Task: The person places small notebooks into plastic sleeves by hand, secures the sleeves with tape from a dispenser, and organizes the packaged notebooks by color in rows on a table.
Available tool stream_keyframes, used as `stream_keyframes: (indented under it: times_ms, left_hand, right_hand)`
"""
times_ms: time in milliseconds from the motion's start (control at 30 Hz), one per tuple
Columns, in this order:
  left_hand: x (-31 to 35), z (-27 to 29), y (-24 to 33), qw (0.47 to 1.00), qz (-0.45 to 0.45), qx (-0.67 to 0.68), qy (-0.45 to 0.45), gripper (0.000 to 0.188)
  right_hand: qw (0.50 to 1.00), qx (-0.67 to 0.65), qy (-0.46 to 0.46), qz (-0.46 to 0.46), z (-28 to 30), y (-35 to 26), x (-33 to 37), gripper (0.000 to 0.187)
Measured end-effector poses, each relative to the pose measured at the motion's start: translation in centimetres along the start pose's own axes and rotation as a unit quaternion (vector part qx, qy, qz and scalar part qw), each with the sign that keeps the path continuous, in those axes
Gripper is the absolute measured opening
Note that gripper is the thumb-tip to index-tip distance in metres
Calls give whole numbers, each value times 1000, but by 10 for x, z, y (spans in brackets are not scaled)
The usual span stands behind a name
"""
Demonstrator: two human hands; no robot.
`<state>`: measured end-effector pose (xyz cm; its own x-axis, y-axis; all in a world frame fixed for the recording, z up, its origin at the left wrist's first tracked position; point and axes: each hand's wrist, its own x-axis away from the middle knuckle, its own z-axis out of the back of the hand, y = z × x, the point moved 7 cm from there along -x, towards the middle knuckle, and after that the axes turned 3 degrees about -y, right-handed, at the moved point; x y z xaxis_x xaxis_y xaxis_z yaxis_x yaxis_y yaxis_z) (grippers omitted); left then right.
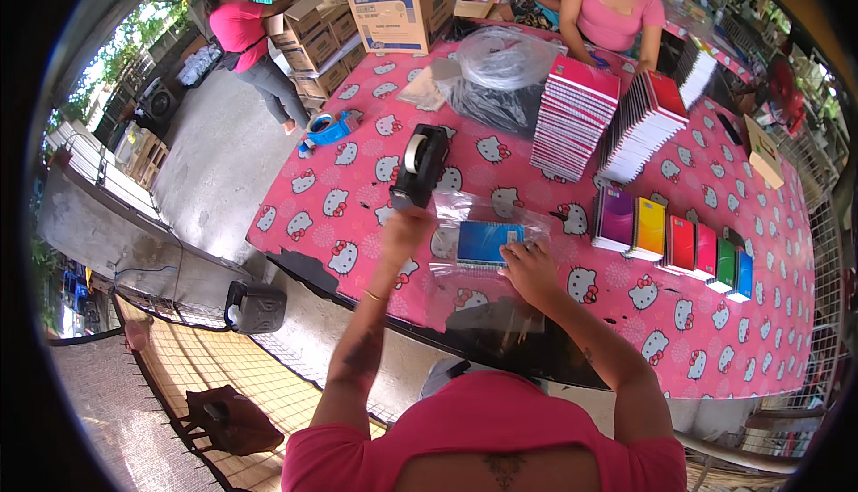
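A blue spiral notebook (pixel 483 243) lies in a clear plastic bag (pixel 447 288) on the pink patterned tablecloth in front of me. The fingers of my right hand (pixel 531 272) are spread over its right end, pressing lightly on the plastic. A black tape dispenser (pixel 413 186) with a roll of clear tape stands up and to the left of the notebook. My left hand (pixel 407 235) is at the dispenser's near end, smeared by motion, so its grip is hidden.
A row of colored notebooks (pixel 648 226) stands at right, with two tall notebook stacks (pixel 576 117) behind. Plastic bags (pixel 505 67), a blue tape roll (pixel 331 127) and a cardboard box (pixel 400 9) lie farther back. One person sits across the table; another stands by boxes at left.
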<state>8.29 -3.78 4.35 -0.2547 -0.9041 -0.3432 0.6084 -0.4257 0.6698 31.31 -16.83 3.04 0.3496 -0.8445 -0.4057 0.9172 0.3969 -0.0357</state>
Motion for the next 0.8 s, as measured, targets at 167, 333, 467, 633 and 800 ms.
stream_keyframes:
  times_ms: [167,333,467,633,800]
  left_hand:
    - [23,-94,78,981,133,-36,-140,35]
    - [30,-111,70,951,96,-222,-191,44]
    - [40,-99,70,960,32,-245,-134,41]
    - [72,-96,120,965,-154,-196,-74,32]
    - [92,-108,128,952,-201,-222,-55,42]
  right_hand:
    - [1000,-7,-15,-8,1,6,3,50]
    - [998,-31,-58,-23,-1,12,7,49]
    - [998,-65,-10,9,25,3,-10,38]
    - [976,-81,-203,-11,-27,57,-69,34]
    - [901,-54,-428,-38,-41,80,-99,42]
